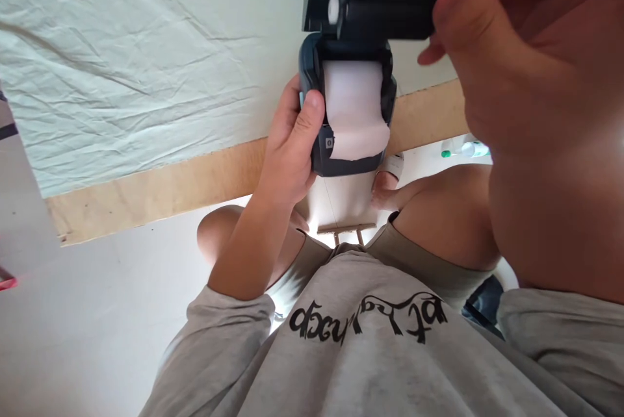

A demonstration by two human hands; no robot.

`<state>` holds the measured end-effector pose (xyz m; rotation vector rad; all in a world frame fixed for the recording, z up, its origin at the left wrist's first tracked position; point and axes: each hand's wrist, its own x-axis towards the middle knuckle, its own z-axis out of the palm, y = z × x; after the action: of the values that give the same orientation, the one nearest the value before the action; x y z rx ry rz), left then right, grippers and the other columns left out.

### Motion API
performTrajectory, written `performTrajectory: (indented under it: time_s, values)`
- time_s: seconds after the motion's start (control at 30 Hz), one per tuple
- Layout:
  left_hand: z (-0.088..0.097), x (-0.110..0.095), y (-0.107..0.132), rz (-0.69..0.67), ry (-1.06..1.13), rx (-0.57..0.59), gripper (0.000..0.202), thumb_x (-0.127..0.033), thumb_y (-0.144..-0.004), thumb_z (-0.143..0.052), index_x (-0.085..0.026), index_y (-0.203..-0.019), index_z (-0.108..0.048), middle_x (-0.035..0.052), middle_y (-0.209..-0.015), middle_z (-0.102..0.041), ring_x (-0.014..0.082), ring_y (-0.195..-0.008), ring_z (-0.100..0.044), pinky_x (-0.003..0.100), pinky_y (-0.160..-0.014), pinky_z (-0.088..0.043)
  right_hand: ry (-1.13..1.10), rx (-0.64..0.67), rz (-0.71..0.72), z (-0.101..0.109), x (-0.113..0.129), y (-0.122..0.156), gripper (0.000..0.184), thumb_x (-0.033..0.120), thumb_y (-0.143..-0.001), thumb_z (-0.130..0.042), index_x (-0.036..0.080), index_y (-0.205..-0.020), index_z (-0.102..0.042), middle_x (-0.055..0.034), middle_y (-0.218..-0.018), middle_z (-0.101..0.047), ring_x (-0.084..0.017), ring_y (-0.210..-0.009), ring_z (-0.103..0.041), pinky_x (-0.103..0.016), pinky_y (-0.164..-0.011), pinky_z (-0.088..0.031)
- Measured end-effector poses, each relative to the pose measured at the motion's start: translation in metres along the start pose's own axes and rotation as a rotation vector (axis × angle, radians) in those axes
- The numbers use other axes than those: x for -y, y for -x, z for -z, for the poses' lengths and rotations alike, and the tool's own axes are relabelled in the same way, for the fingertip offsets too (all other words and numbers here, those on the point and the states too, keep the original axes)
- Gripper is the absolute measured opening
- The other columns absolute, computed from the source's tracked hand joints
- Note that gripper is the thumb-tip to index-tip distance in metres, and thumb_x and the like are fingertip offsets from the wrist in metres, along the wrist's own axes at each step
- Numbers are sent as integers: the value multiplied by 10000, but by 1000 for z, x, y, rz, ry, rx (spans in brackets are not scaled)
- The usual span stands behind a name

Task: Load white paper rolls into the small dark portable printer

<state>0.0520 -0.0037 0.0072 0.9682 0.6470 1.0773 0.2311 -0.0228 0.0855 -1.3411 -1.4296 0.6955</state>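
Note:
In the head view, my left hand (297,131) is wrapped round the left side of a small dark portable printer (319,160), its thumb on the near rim. The printer's top is open, and a white paper roll (355,99) sits inside with its loose end over the front edge. My right hand (492,34), large and close to the camera, grips the right end of a black oblong device (385,4) between thumb and fingers. That device has a white oval spot near its left end and hangs just above the printer's far edge. Whether the two touch I cannot tell.
Wrinkled pale green cloth (146,66) covers the surface beyond, with a wooden edge (170,176) on the near side. My bent knees are below it. A plastic bottle (472,149) with a green cap lies on the floor at right. A small wooden stool (346,228) shows between my legs.

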Motion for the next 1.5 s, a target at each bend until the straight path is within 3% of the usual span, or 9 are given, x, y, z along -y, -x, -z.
performTrajectory:
  time_s: [0.13,0.37,0.5,0.67,0.8,1.07,1.27,1.37,1.5]
  values:
    - [-2,-1,1,40,55,-60,368,-566,-910,-578,-253,-1099,-621,22,-1020,-677,238,-1319,-538,350,-991,-532,138,-194,145,-10,1,-2,138,249,-846,-615,228,-749,-519,-7,-788,-552,-169,-884,-657,-329,-718,-531]
    - [0,-3,4,44,-5,-15,397,-581,-875,-617,-296,-1152,-628,21,-1124,-657,232,-1249,-568,344,-1036,-487,789,249,275,-15,-4,-8,131,334,-858,-581,245,-887,-672,-4,-878,-665,-143,-683,-540,-304,-595,-329]
    - [5,0,5,71,-57,-24,406,-579,-900,-581,-278,-1173,-595,24,-1162,-628,214,-1226,-577,341,-1056,-452,880,391,272,-17,-4,-12,92,306,-837,-591,230,-828,-642,-3,-812,-644,-110,-581,-423,-285,-509,-175]
    - [11,4,3,8,-135,48,479,-654,-863,-573,-325,-1209,-607,19,-1173,-630,242,-1191,-579,364,-1009,-487,825,474,234,-7,-1,-13,224,322,-757,-657,253,-965,-612,-2,-647,-547,-136,-539,-386,-296,-493,-233]
    - [9,0,3,41,-177,48,449,-620,-865,-596,-311,-1188,-642,22,-1177,-631,251,-1215,-563,366,-1052,-463,711,508,212,0,1,-12,176,320,-789,-630,254,-953,-641,-22,-856,-644,-140,-610,-486,-327,-545,-337]
    - [2,-8,5,46,-199,75,465,-605,-884,-576,-301,-1233,-617,33,-1217,-635,251,-1231,-565,362,-1062,-473,662,493,219,4,-4,-12,245,339,-769,-646,292,-1007,-619,19,-618,-552,-106,-477,-335,-321,-499,-262]
    - [2,2,2,-22,-47,-88,369,-557,-916,-549,-271,-1139,-616,25,-1077,-693,241,-1198,-620,357,-1013,-522,-66,371,24,22,-9,-5,385,310,-744,-726,254,-1117,-650,6,-1010,-671,-119,-765,-622,-290,-492,-403]
    - [1,1,-1,-32,111,-153,394,-598,-934,-481,-265,-1059,-651,29,-1090,-697,249,-1189,-630,375,-997,-535,-342,287,-97,23,-34,-7,341,407,-719,-785,243,-994,-667,25,-848,-637,-98,-613,-603,-277,-451,-417]
    - [-1,-7,-2,-18,174,-98,562,-650,-959,-317,-244,-992,-706,57,-1051,-725,268,-1143,-654,407,-916,-576,-303,216,-127,16,-62,-10,317,369,-692,-828,222,-842,-590,47,-647,-563,-105,-516,-569,-279,-456,-422]
